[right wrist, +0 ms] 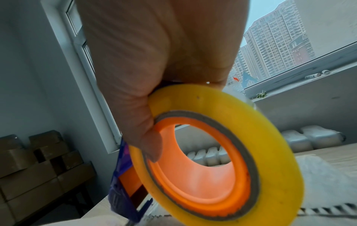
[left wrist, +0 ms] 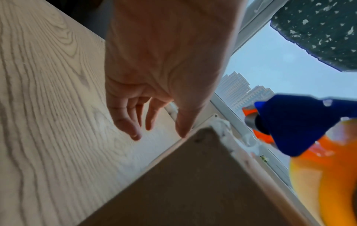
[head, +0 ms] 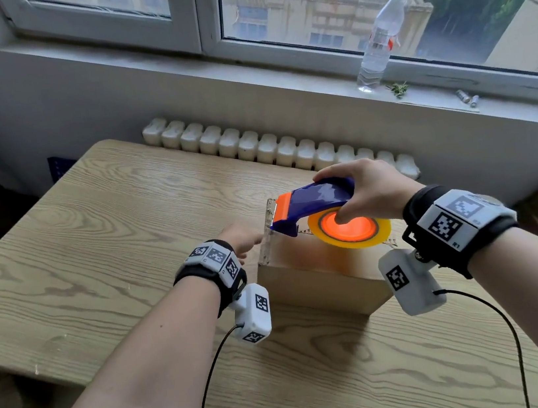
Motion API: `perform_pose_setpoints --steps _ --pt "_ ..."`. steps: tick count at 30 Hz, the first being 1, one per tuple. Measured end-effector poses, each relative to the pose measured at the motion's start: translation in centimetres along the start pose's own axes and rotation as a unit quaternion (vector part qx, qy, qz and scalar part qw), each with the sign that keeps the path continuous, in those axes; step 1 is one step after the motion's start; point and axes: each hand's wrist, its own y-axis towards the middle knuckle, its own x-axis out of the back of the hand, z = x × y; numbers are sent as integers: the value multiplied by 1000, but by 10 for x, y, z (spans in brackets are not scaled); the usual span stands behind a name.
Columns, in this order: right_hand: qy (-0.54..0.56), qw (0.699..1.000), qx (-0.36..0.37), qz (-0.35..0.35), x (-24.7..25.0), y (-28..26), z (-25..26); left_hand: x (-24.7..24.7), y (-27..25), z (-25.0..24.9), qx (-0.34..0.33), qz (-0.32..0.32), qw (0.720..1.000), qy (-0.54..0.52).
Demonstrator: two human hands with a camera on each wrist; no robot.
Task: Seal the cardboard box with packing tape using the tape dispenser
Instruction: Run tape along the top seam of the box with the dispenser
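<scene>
Gripping a blue and orange tape dispenser (head: 315, 199) from above, the person's right hand (head: 366, 190) curls round its handle, the thumb reaching into the orange hub of the yellow tape roll (head: 351, 230). The dispenser's toothed front end sits at the left top edge of a small cardboard box (head: 320, 283), which stands on a wooden table (head: 109, 233), towards the table's far right side and near the edge that faces the window. A strip of clear tape (head: 269, 231) runs from the dispenser down over that left edge of the box. The left hand (head: 243, 238) hovers just beside the box's left face, fingers relaxed and slightly spread, holding nothing; in the left wrist view its fingertips (left wrist: 135, 134) point down near the box corner, and whether they touch the card cannot be told. The box looks light and fairly stiff, likely to slide on the smooth table under a pull, so it probably wants steadying with a flat palm on a side face. The tape looks thin, sticky and prone to wrinkling. The dispenser seems rigid and best held by its handle, away from the serrated blade.
</scene>
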Motion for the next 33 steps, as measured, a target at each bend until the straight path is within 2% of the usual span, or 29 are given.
perform_pose_setpoints --steps 2,4,7,9,13,15,17,20,22,28,33 --pt "0 1000 1 1 0 0 -1 0 2 2 0 -44 999 9" --pt "1 1000 -1 1 1 0 -2 2 1 -3 -7 -70 997 -37" --pt "4 1000 -3 3 2 1 -4 8 -11 -22 -22 -55 990 -130" --pt "4 1000 -6 3 2 1 -6 12 -19 -31 -39 -32 991 -123" --pt "2 1000 -6 1 3 -1 -8 21 -28 -35 -67 77 994 -26" --pt "1 1000 -6 -2 4 -1 -10 21 -28 -36 -112 143 981 69" --pt "4 1000 -9 -3 5 -1 -12 18 -24 -35 -164 167 954 187" --pt "9 1000 -11 -1 5 -2 -15 10 -16 -33 -184 158 914 324" --pt "10 1000 -12 -3 6 -3 -17 4 -16 -33 -179 140 900 373" --pt "18 1000 -16 0 7 -6 -22 -4 -18 -45 -162 131 903 375" --pt "14 1000 -18 8 5 -8 -27 -3 -22 -50 -160 97 889 418"
